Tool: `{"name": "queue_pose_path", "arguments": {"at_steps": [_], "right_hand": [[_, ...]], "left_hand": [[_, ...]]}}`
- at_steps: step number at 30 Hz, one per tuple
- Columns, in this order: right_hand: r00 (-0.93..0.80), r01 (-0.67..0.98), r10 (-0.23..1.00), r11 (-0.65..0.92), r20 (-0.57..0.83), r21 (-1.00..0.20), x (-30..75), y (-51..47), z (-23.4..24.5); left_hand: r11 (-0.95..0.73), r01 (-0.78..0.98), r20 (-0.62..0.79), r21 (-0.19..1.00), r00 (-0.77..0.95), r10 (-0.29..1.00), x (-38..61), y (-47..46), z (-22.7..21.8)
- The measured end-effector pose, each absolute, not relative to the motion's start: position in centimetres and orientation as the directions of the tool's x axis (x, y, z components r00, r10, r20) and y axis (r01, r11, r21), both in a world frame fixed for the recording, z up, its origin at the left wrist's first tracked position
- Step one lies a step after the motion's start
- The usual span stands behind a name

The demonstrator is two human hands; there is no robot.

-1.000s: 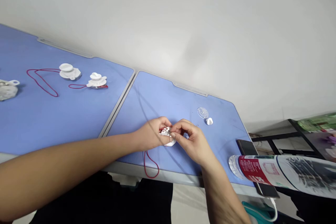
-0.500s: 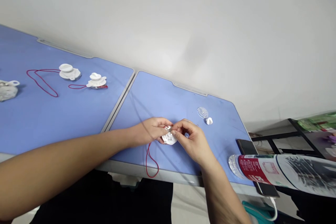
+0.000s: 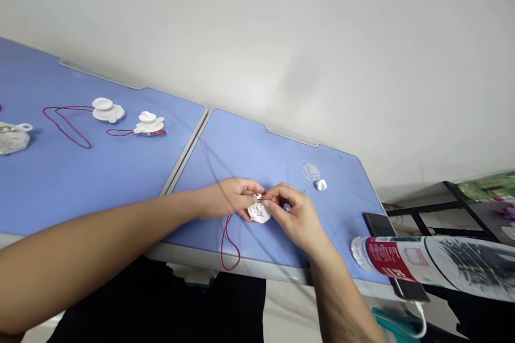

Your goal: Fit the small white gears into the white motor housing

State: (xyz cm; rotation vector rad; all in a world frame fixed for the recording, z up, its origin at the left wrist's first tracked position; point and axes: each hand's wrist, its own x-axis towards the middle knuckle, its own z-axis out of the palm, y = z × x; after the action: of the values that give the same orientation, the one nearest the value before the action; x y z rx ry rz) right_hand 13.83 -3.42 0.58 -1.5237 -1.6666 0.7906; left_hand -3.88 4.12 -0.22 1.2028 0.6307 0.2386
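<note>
Over the blue desk, my left hand grips a small white plastic disc-like case by its left side. A red cord loop hangs from that case toward the desk's front edge. Thumb and fingertips of my right hand are pinched together at the case's upper right; whatever is between them is too small and covered to make out. Small parts show on the case's face, partly hidden by my fingers. Beyond my right hand lie a clear plastic disc and a white knob.
On the left desk sit two white knobbed cases with red cords and a cordless-looking case. At right, a bottle lies over a phone with a white cable. A wall rises behind.
Both hands stay at the white case, with only slight finger movement. The red cord loop has shifted a little to the left.
</note>
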Motion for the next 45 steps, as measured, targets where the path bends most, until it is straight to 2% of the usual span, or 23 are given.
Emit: {"name": "queue_pose_path", "arguments": {"at_steps": [4, 9, 12, 14, 17, 20, 32, 39, 42, 45], "right_hand": [[-0.032, 0.56, 0.991, 0.124, 0.128, -0.819, 13.8, -3.5, 0.6], [-0.042, 0.58, 0.987, 0.149, 0.154, -0.801, 13.7, -3.5, 0.6], [-0.014, 0.542, 0.996, 0.085, 0.092, -0.836, 13.7, -3.4, 0.7], [0.013, 0.449, 1.0, -0.022, -0.019, -0.893, 13.8, -3.3, 0.6], [-0.01, 0.212, 0.982, -0.184, -0.191, -0.96, 14.1, -3.1, 0.5], [-0.045, 0.069, 0.969, -0.239, -0.242, -0.969, 14.5, -2.9, 0.3], [-0.02, 0.096, 0.968, -0.248, -0.251, -0.964, 14.0, -2.9, 0.2], [-0.025, 0.154, 0.977, -0.206, -0.213, -0.966, 14.2, -3.1, 0.4], [-0.022, 0.322, 0.999, -0.032, -0.041, -0.946, 14.4, -3.5, 1.1], [-0.088, 0.492, 0.985, 0.174, 0.15, -0.853, 14.4, -3.9, 1.5]], "left_hand": [[0.316, 0.162, -0.301, 0.935, 0.834, 0.462, -4.0, 4.3, 0.0], [0.229, 0.178, -0.274, 0.957, 0.816, 0.51, -3.9, 4.1, 0.0], [0.215, 0.202, -0.286, 0.955, 0.812, 0.509, -3.8, 4.0, -0.1], [0.241, 0.207, -0.304, 0.948, 0.81, 0.502, -3.8, 3.9, -0.1], [0.288, 0.204, -0.328, 0.936, 0.803, 0.498, -3.7, 3.9, -0.1], [0.32, 0.188, -0.337, 0.929, 0.787, 0.516, -3.7, 3.9, -0.1], [0.305, 0.166, -0.307, 0.938, 0.805, 0.507, -3.8, 3.8, -0.4], [0.346, 0.123, -0.296, 0.93, 0.808, 0.509, -3.7, 3.9, -0.8], [0.357, 0.104, -0.291, 0.928, 0.799, 0.526, -3.7, 4.0, -0.9], [0.36, 0.095, -0.286, 0.928, 0.8, 0.527, -3.7, 4.1, -0.7]]}}
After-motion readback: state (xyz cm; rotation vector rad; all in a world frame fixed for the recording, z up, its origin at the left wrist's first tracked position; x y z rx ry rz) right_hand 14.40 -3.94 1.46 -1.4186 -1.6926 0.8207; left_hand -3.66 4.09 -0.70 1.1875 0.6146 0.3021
